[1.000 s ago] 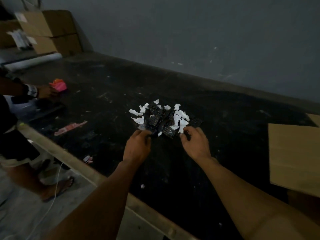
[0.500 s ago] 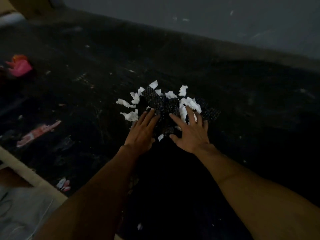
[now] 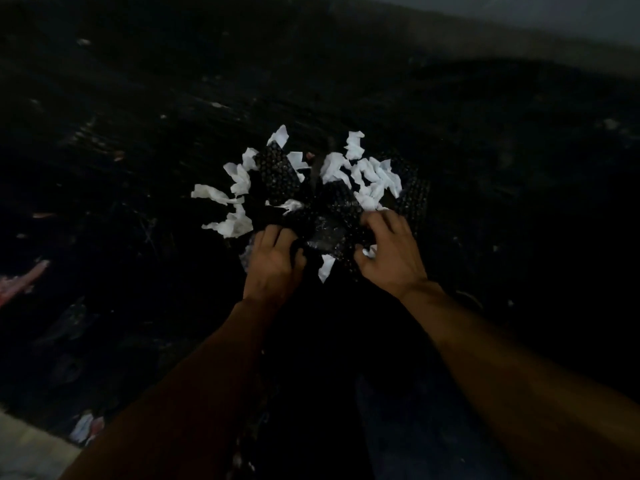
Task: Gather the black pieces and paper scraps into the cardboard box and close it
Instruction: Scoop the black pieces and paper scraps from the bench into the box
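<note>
Half second on, my fingers go from flat and spread to curled.

Head view: my left hand (image 3: 273,261) grips near edge of black pieces (image 3: 280,174). My right hand (image 3: 391,252) claws into same heap beside it. White paper scraps (image 3: 370,178) lie on top and around, all on dark table (image 3: 138,133).

Step as I judge it: bunching pile for lift. No cardboard box in view, so next I need firm two-handed scoop. Loose scraps may spill.

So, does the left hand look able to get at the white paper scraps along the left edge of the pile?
Probably yes: the left hand, though gripping black pieces, sits just beside those paper scraps, with only bare table between.
</note>
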The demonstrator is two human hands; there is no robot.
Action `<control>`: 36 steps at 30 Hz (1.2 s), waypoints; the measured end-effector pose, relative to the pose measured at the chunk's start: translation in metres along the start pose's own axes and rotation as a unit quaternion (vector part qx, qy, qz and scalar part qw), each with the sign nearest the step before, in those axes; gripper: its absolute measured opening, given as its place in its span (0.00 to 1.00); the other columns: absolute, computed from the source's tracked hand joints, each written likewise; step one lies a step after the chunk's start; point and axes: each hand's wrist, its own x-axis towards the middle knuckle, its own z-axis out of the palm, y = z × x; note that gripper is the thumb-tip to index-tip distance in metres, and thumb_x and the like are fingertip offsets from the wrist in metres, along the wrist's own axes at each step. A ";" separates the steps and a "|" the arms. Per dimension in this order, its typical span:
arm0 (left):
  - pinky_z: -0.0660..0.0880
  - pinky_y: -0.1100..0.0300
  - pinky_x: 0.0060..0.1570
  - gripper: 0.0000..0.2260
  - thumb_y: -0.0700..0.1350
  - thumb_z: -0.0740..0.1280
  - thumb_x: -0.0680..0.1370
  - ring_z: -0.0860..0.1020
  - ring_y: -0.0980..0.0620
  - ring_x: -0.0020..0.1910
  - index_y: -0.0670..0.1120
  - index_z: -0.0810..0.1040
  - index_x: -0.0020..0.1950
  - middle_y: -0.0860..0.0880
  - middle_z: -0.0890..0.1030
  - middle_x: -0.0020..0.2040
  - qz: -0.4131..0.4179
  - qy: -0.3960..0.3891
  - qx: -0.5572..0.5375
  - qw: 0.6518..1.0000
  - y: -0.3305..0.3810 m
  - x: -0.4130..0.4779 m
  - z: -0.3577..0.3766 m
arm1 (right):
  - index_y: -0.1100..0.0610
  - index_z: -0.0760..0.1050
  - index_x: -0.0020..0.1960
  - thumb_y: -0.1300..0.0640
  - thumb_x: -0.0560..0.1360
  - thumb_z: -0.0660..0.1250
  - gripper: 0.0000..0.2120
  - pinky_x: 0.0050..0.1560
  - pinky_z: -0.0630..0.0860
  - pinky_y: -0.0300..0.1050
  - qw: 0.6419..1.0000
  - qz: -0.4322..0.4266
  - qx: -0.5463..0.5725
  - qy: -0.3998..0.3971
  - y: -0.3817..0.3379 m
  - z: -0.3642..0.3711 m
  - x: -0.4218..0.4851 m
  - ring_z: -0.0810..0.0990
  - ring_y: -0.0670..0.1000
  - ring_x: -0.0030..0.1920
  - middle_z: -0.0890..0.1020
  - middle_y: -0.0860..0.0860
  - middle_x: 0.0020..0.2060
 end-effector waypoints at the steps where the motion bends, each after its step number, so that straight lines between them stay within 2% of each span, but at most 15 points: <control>1: 0.70 0.50 0.47 0.14 0.44 0.60 0.71 0.73 0.40 0.45 0.41 0.77 0.54 0.40 0.75 0.49 0.002 -0.005 -0.002 1.000 0.000 0.000 0.000 | 0.53 0.70 0.65 0.55 0.68 0.68 0.26 0.62 0.69 0.50 1.000 0.020 0.012 -0.004 -0.001 0.000 0.001 0.68 0.56 0.58 0.72 0.55 0.57; 2: 0.72 0.49 0.48 0.17 0.43 0.59 0.71 0.72 0.41 0.46 0.42 0.77 0.57 0.40 0.75 0.50 0.007 -0.011 -0.001 1.000 -0.001 -0.001 0.000 | 0.53 0.69 0.67 0.54 0.68 0.67 0.28 0.61 0.69 0.49 0.999 0.031 0.011 0.001 -0.001 0.002 0.001 0.67 0.55 0.58 0.71 0.55 0.57; 4: 0.73 0.46 0.48 0.18 0.44 0.58 0.71 0.72 0.41 0.48 0.45 0.78 0.59 0.41 0.75 0.53 0.023 -0.015 0.018 0.999 -0.001 -0.003 0.000 | 0.55 0.74 0.63 0.50 0.69 0.63 0.24 0.61 0.70 0.52 0.999 0.040 -0.003 0.027 0.002 0.007 0.000 0.67 0.57 0.58 0.70 0.57 0.58; 9: 0.66 0.43 0.59 0.15 0.58 0.66 0.74 0.68 0.40 0.62 0.48 0.79 0.50 0.43 0.73 0.62 -0.007 0.028 0.055 0.998 0.003 -0.006 0.001 | 0.53 0.77 0.51 0.42 0.70 0.67 0.17 0.65 0.67 0.51 0.995 0.047 -0.069 0.063 0.005 0.019 -0.006 0.65 0.59 0.65 0.67 0.58 0.65; 12: 0.71 0.44 0.56 0.11 0.48 0.69 0.75 0.71 0.37 0.57 0.40 0.77 0.47 0.37 0.74 0.60 0.047 0.044 0.006 0.998 -0.004 -0.001 0.006 | 0.55 0.74 0.50 0.49 0.70 0.69 0.13 0.61 0.71 0.51 0.996 0.040 -0.032 0.069 0.004 0.018 -0.007 0.69 0.59 0.61 0.70 0.58 0.63; 14: 0.73 0.43 0.52 0.11 0.41 0.64 0.72 0.73 0.39 0.54 0.41 0.74 0.54 0.39 0.74 0.60 0.052 0.008 -0.038 0.998 -0.001 0.000 0.003 | 0.55 0.73 0.55 0.55 0.70 0.68 0.14 0.57 0.73 0.51 0.997 0.045 -0.006 0.070 0.002 0.015 -0.007 0.71 0.58 0.58 0.72 0.57 0.59; 17: 0.74 0.46 0.49 0.27 0.43 0.59 0.71 0.72 0.43 0.55 0.54 0.66 0.70 0.46 0.70 0.68 0.073 -0.053 0.043 0.995 0.008 -0.002 -0.003 | 0.54 0.71 0.65 0.60 0.70 0.66 0.24 0.56 0.71 0.51 0.998 0.032 -0.027 0.055 -0.002 0.014 -0.006 0.71 0.58 0.54 0.74 0.57 0.55; 20: 0.72 0.49 0.46 0.24 0.48 0.61 0.70 0.71 0.42 0.57 0.56 0.73 0.66 0.49 0.68 0.72 0.122 -0.074 0.084 0.986 0.007 -0.003 -0.003 | 0.58 0.78 0.57 0.60 0.68 0.62 0.18 0.53 0.74 0.53 0.998 0.016 -0.044 0.044 0.000 0.014 -0.005 0.72 0.60 0.50 0.74 0.59 0.51; 22: 0.71 0.49 0.48 0.17 0.53 0.64 0.70 0.71 0.42 0.58 0.52 0.79 0.57 0.49 0.70 0.71 0.120 -0.058 0.058 0.989 0.007 -0.005 -0.001 | 0.60 0.79 0.49 0.57 0.68 0.59 0.14 0.53 0.75 0.54 0.998 0.019 -0.034 0.041 0.001 0.014 -0.007 0.71 0.58 0.51 0.74 0.58 0.51; 25: 0.70 0.50 0.46 0.17 0.58 0.66 0.69 0.73 0.42 0.57 0.47 0.80 0.50 0.50 0.75 0.67 0.130 -0.035 0.064 0.989 0.006 -0.006 0.003 | 0.59 0.77 0.45 0.52 0.70 0.63 0.11 0.56 0.73 0.53 0.998 0.006 -0.045 0.053 0.002 0.016 -0.008 0.71 0.58 0.55 0.73 0.57 0.58; 27: 0.73 0.49 0.44 0.15 0.55 0.67 0.71 0.75 0.42 0.52 0.46 0.79 0.48 0.50 0.80 0.59 0.146 -0.021 0.051 0.988 0.003 -0.005 0.006 | 0.58 0.79 0.46 0.49 0.72 0.66 0.12 0.56 0.72 0.52 0.996 -0.012 -0.064 0.059 0.004 0.019 -0.007 0.73 0.59 0.55 0.76 0.54 0.60; 29: 0.73 0.48 0.42 0.13 0.54 0.65 0.71 0.75 0.43 0.49 0.46 0.75 0.49 0.49 0.80 0.50 0.118 -0.015 0.024 0.993 0.002 -0.005 0.006 | 0.59 0.78 0.47 0.51 0.72 0.66 0.11 0.50 0.75 0.55 0.995 -0.030 -0.061 0.072 0.002 0.019 -0.007 0.75 0.60 0.51 0.81 0.53 0.53; 32: 0.72 0.48 0.44 0.16 0.54 0.62 0.72 0.73 0.43 0.50 0.47 0.75 0.56 0.48 0.79 0.50 0.064 -0.029 0.041 0.997 0.005 -0.006 0.005 | 0.57 0.75 0.52 0.55 0.69 0.62 0.13 0.49 0.75 0.54 0.998 -0.014 -0.023 0.058 -0.001 0.016 -0.008 0.73 0.58 0.49 0.81 0.53 0.45; 34: 0.72 0.46 0.44 0.16 0.53 0.63 0.72 0.73 0.41 0.50 0.47 0.78 0.55 0.46 0.78 0.50 0.080 -0.027 0.060 0.995 0.005 -0.007 0.005 | 0.57 0.77 0.55 0.55 0.69 0.61 0.17 0.51 0.74 0.54 0.998 -0.007 -0.032 0.057 -0.002 0.016 -0.007 0.74 0.59 0.49 0.81 0.54 0.46; 36: 0.72 0.45 0.49 0.17 0.54 0.65 0.72 0.73 0.41 0.52 0.44 0.80 0.54 0.44 0.77 0.51 0.104 -0.021 0.014 0.994 0.001 -0.007 0.004 | 0.59 0.80 0.53 0.53 0.70 0.61 0.16 0.51 0.74 0.55 0.997 -0.006 -0.057 0.060 0.000 0.018 -0.007 0.74 0.60 0.49 0.80 0.56 0.47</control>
